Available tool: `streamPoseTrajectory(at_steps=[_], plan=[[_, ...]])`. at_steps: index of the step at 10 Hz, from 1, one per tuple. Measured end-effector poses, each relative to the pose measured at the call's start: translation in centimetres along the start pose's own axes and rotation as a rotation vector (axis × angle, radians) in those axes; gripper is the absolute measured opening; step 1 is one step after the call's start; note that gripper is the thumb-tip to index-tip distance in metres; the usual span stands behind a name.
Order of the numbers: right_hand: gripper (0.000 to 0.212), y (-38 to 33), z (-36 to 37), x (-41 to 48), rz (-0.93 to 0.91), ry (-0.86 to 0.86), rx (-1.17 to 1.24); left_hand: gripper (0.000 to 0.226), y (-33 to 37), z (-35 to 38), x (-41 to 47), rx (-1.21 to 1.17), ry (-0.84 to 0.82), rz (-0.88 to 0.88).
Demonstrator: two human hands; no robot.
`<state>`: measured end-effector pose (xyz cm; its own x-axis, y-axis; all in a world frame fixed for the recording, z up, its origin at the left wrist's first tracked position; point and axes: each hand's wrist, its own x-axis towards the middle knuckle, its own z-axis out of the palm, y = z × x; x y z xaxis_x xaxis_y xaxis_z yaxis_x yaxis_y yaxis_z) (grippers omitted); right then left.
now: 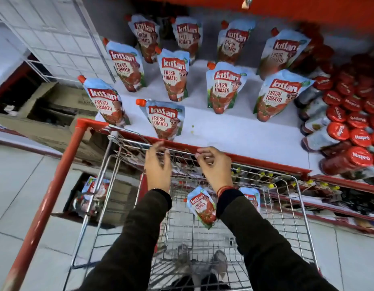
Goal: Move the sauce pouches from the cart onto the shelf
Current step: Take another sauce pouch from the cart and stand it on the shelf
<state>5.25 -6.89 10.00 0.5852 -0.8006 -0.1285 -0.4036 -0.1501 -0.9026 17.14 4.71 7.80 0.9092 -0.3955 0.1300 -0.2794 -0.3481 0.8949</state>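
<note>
Several blue-and-red tomato sauce pouches stand in rows on the white shelf (234, 131); the nearest one (164, 119) stands by the shelf's front edge. One pouch (202, 208) lies in the wire cart (291, 179), and a second pouch (252, 198) shows partly behind my right wrist. My left hand (158, 164) hovers over the cart's far rim, just below the nearest shelf pouch, fingers spread and empty. My right hand (213, 164) is beside it over the same rim, fingers loosely curled, holding nothing.
Red-lidded jars (354, 127) crowd the shelf's right end. The cart's red frame bar (49, 200) runs down the left. More pouches (91, 190) sit low on the left beside the cart. A red shelf (203, 5) hangs overhead.
</note>
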Motion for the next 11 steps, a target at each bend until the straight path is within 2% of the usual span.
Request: streamPoseTrajectory(at_steps=[1,2,3,4,6,7,8,9,10,11], plan=[[0.014,5.3,-0.5,-1.7,0.104,-0.089,-0.041,0.024,-3.3,2.6,-3.9,0.093,-0.142,-0.085],[0.011,11.2,-0.9,-2.5,0.228,-0.183,-0.099,0.023,-7.3,5.4,-7.7,0.187,-0.257,-0.244],[0.029,17.0,-0.5,-2.6,0.369,-0.341,-0.281,0.031,-11.5,7.8,-11.0,0.391,-0.436,-0.306],[0.045,22.0,0.4,-3.0,0.405,-0.514,-0.462,0.029,-15.6,10.1,-13.3,0.473,-0.529,-0.376],[0.042,28.7,2.7,-1.3,0.385,-0.551,-0.49,0.037,-21.0,14.2,-14.9,0.559,-0.683,-0.662],[0.04,30.5,3.9,0.4,0.413,-0.553,-0.489,0.036,-22.8,15.4,-14.1,0.501,-0.672,-0.853],[0.028,31.4,4.2,1.4,0.435,-0.472,-0.432,0.036,-24.1,15.9,-14.0,0.358,-0.607,-1.016],[0.025,31.6,4.0,1.1,0.44,-0.421,-0.408,0.037,-25.4,15.8,-14.6,0.104,-0.465,-1.129],[0.023,31.6,3.8,0.3,0.483,-0.389,-0.389,0.036,-24.9,16.3,-14.8,0.02,-0.37,-1.157],[0.023,31.0,2.9,-0.9,0.521,-0.349,-0.309,0.031,-22.3,15.5,-14.5,-0.004,-0.31,-1.099]])
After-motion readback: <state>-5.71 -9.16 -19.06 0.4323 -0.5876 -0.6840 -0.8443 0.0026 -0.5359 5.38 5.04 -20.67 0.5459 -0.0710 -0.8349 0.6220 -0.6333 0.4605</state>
